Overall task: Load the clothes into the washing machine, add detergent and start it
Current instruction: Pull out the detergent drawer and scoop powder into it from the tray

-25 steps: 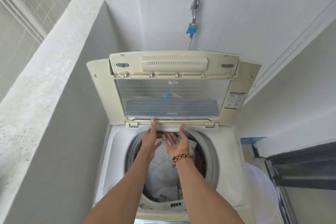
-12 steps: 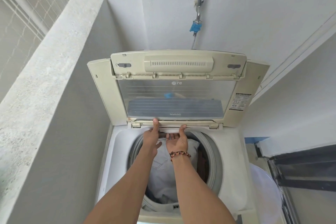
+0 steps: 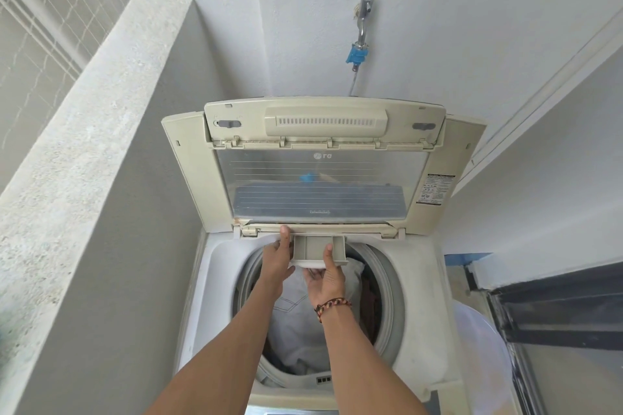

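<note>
Evidently detergent drawer point(image 3: 318, 248) was held part-drawn at 12 o'clock of drum rim point(image 3: 392, 283): left hand point(image 3: 277, 263) clasped on left side, right hand point(image 3: 326, 274) cupped beneath. Clothes point(image 3: 296, 323) lay inside drum. Level, straight pull was judged best, underside supported.

1. The top-loading washing machine point(image 3: 418, 296) stands in a narrow bay, with a concrete parapet point(image 3: 77, 152) along its left and a wall behind it.
2. Its lid point(image 3: 323, 158) stands raised at the back of the machine.
3. On the wall above the lid is a tap point(image 3: 363, 20), with a hose connector point(image 3: 356, 55) below it.
4. The detergent drawer point(image 3: 318, 249) juts forward from the rear rim, over the drum opening point(image 3: 387, 283).
5. Clothes point(image 3: 296, 323) lie in the drum.
6. The left hand point(image 3: 278, 259) is at the drawer's left side; the right hand point(image 3: 325, 280) is under its front.
7. A door frame point(image 3: 553, 323) is to the right of the machine.
</note>
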